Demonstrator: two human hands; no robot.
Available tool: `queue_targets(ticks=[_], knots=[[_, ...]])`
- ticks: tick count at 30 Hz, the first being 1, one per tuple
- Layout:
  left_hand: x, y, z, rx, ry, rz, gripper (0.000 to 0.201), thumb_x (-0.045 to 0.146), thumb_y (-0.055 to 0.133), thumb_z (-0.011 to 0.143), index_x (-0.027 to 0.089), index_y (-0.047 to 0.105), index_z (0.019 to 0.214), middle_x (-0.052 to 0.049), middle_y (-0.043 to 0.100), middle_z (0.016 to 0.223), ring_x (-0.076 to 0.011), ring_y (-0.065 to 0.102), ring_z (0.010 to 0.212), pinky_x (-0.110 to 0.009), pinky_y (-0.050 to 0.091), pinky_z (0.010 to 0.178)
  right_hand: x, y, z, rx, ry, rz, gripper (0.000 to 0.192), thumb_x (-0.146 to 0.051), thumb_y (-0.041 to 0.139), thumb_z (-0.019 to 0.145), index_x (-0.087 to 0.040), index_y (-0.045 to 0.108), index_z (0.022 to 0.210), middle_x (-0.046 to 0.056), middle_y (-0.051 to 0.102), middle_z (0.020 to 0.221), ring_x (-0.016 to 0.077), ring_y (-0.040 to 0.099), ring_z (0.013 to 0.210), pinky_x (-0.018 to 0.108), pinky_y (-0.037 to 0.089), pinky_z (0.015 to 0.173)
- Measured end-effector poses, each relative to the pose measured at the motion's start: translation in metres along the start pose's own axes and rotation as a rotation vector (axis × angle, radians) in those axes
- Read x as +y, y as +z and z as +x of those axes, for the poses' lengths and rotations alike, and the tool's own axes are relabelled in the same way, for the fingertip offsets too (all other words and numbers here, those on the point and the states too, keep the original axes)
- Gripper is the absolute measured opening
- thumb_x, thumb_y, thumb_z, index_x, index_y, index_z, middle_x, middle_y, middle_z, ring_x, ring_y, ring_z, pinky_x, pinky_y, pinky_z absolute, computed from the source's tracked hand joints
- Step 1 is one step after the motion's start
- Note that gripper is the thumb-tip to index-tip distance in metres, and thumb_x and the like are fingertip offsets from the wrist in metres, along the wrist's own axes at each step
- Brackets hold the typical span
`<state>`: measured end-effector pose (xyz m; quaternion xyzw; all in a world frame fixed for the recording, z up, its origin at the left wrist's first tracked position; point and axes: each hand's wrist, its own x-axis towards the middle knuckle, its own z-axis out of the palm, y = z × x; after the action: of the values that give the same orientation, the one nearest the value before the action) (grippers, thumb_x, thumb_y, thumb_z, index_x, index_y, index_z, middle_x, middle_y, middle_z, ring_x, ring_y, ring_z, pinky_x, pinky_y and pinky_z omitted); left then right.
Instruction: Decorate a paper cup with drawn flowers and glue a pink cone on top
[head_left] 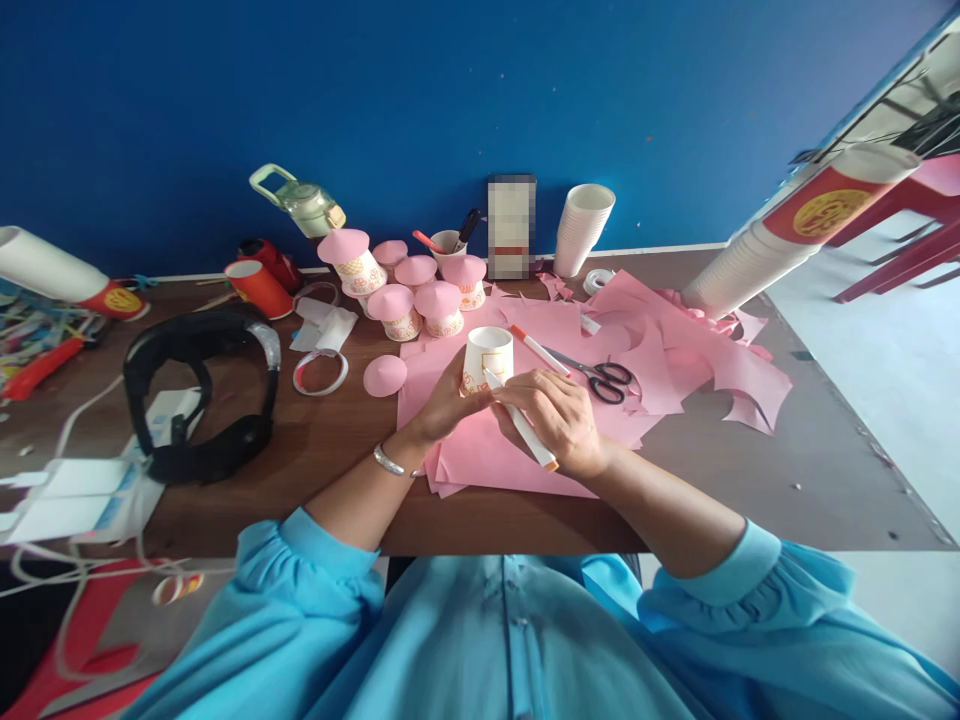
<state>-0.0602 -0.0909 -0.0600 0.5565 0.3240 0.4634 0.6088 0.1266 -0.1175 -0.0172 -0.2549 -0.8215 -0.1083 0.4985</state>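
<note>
The left hand (450,400) holds a paper cup (487,358) (upside down) mid-tabletop; right hand (559,415) fingers grip a white marker (521,425) touching it.

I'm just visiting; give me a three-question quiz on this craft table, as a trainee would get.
1. True or false: the left hand holds the upturned white paper cup.
2. What does the right hand hold? A scissors, B white marker pen, C tape.
3. The black-handled metal scissors lie on the ____ paper sheets.

Key: 1 true; 2 B; 3 pink.
</note>
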Motion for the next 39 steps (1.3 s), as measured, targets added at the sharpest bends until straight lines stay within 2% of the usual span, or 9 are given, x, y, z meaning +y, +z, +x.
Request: queue_targets(ticks=[6,16,21,26,32,39], knots=[[0.0018,0.0009,0.0005,0.012,-0.026,-0.067,0.064,0.059,0.092,0.075,0.023,0.064,0.120,-0.006,0.070,0.109,-0.0271,0.066,0.102,-0.041,0.052,0.089,0.0026,-0.0017,-0.0023,-0.008,0.014,-0.015,0.023,-0.009,0.065,0.097,-0.022,0.060,0.114,0.004,0.076,0.088,0.0173,0.073,0.072,0.030,0.060,0.065],[0.0011,0.0003,0.0010,-0.003,-0.017,-0.154,0.043,0.045,0.088,0.083,0.023,0.067,0.113,-0.002,0.067,0.098,-0.0220,0.064,0.093,-0.039,0.050,0.087,0.0055,-0.0029,0.0017,0.044,0.041,0.032,0.029,-0.008,0.064,0.096,-0.023,0.062,0.121,0.003,0.075,0.087,0.0190,0.073,0.074,0.030,0.060,0.067],[0.0033,0.0006,0.0030,0.017,-0.029,-0.158,0.037,0.043,0.090,0.080,0.022,0.070,0.103,-0.002,0.067,0.094,-0.0212,0.063,0.089,-0.039,0.049,0.085,0.0077,-0.0043,0.0029,0.049,0.063,0.069,0.024,-0.008,0.064,0.097,-0.021,0.062,0.116,0.004,0.074,0.086,0.0203,0.072,0.073,0.032,0.059,0.065],[0.0031,-0.0004,0.0027,-0.017,-0.035,-0.165,0.032,0.041,0.088,0.083,0.022,0.071,0.102,-0.002,0.068,0.094,-0.0206,0.063,0.089,-0.039,0.051,0.086,0.0088,-0.0045,0.0021,0.046,0.078,0.077,0.023,-0.008,0.065,0.097,-0.022,0.060,0.114,0.004,0.074,0.086,0.0196,0.071,0.073,0.032,0.059,0.066],[0.0042,-0.0013,0.0034,-0.039,-0.046,-0.203,0.032,0.039,0.089,0.081,0.021,0.073,0.102,-0.002,0.069,0.094,-0.0188,0.063,0.088,-0.036,0.052,0.086,0.0093,-0.0052,0.0022,0.043,0.102,0.082,0.027,-0.007,0.063,0.095,-0.024,0.060,0.116,0.003,0.075,0.088,0.0192,0.072,0.073,0.031,0.059,0.066],[0.0053,-0.0014,0.0031,-0.025,-0.070,-0.232,0.034,0.038,0.091,0.076,0.021,0.073,0.100,-0.002,0.070,0.093,-0.0197,0.064,0.088,-0.036,0.053,0.085,0.0103,-0.0054,0.0021,0.040,0.121,0.068,0.021,-0.007,0.062,0.097,-0.023,0.061,0.111,0.003,0.073,0.086,0.0179,0.072,0.073,0.030,0.059,0.064]])
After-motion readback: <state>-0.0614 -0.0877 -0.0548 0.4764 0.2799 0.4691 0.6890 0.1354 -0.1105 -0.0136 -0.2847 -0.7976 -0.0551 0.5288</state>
